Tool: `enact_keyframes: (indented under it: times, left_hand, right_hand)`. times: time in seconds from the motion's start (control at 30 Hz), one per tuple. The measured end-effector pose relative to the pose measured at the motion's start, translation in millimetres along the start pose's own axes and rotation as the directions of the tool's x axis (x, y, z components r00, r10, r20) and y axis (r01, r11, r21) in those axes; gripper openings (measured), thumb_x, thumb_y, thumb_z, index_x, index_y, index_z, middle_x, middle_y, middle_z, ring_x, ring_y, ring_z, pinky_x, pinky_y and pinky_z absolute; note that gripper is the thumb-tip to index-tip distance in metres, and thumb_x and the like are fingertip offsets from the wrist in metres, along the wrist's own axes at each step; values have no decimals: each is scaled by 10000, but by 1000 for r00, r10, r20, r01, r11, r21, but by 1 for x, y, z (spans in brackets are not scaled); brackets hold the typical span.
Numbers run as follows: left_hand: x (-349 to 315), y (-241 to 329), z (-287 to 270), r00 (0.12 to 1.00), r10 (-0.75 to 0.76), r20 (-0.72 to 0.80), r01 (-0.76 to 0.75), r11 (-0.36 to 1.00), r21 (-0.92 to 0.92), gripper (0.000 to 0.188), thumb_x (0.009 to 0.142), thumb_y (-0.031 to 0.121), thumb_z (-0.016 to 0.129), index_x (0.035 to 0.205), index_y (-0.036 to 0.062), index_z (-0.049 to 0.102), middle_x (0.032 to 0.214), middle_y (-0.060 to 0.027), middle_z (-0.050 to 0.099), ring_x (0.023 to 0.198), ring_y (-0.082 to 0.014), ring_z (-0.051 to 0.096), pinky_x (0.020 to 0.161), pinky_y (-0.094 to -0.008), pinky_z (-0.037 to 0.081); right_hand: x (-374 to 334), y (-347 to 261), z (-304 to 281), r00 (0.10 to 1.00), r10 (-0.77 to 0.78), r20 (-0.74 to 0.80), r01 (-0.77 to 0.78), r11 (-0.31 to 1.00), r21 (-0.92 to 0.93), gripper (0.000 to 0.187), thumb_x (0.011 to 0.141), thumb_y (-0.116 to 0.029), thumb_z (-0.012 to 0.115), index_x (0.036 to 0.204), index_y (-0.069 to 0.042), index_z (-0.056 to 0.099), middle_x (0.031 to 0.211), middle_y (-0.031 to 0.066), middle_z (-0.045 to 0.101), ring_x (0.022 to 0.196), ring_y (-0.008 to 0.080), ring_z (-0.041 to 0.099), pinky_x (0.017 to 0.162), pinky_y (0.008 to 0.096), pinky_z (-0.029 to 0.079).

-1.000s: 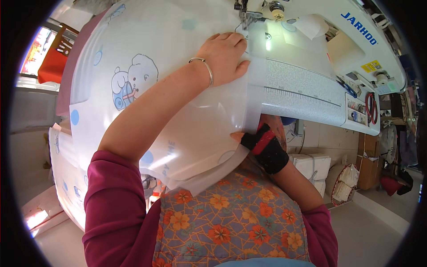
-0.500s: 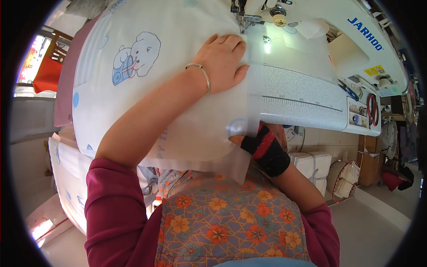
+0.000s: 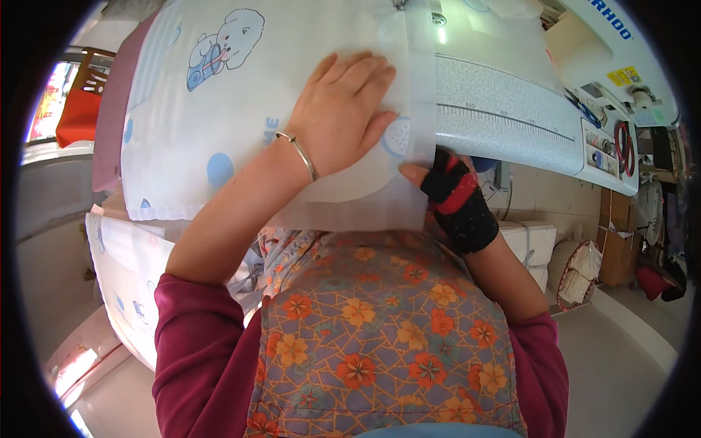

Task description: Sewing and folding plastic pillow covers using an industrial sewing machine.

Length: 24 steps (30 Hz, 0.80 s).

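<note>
A white cloth with blue prints and a cartoon dog lies across the sewing machine bed. A translucent strip runs along its right edge. My left hand, with a silver bangle at the wrist, rests flat on the cloth near that edge, its fingers stretched out. My right hand wears a black and red fingerless glove. It grips the near right edge of the cloth, thumb on top; the other fingers are mostly hidden. Only the lower tip of the presser foot shows at the top.
The machine's white body stands at the upper right. On the bed's right end are blue-handled scissors, red-handled scissors and a small parts tray. More printed cloth hangs at the left. White stacks lie below right.
The view has shifted, so the machine sits higher in the picture. My left hand has slid back toward me over the cloth. The near right corner of the cloth hangs down less.
</note>
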<state>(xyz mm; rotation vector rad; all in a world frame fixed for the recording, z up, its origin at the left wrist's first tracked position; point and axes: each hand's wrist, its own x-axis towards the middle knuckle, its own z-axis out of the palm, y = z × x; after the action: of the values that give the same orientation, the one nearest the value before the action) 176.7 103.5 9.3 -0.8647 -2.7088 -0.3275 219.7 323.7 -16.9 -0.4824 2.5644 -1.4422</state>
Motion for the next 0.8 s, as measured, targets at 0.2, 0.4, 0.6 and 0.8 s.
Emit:
enact_keyframes:
  times: [0.2,0.4,0.6,0.8]
  left_hand:
    - [9,4,11,997,-65,37,59,990,127,536,882,375,518,1303,49,461,1368,-138,428,1298,-296,369,1081,-493,258]
    - [-12,16,-16,981,-26,192,29,999,-14,661,799,412,630,1318,46,448,1399,-140,393,1331,-288,327,1095,-486,242]
    - [-71,31,-15,998,-3,69,-3,996,90,625,709,256,687,1246,-4,501,1354,-154,442,1306,-273,373,1072,-482,292]
    - [-78,31,-9,999,-23,-35,27,991,130,533,688,98,616,1206,-5,539,1303,-150,499,1249,-281,444,1040,-476,340]
  right_hand:
    - [6,23,24,984,165,63,-176,950,260,415,772,-140,689,1153,-15,582,1033,68,631,973,159,572,871,297,445]
    - [4,23,25,967,248,50,-228,766,602,474,763,-121,687,1196,6,541,1092,83,608,1006,178,565,897,320,441]
    - [1,12,20,985,171,6,-122,676,727,419,796,-118,657,1190,-14,561,1085,95,606,1052,193,541,923,333,425]
    - [-1,-2,-25,960,245,-133,-190,924,331,215,857,-109,621,1051,-17,628,964,61,650,904,151,598,821,284,464]
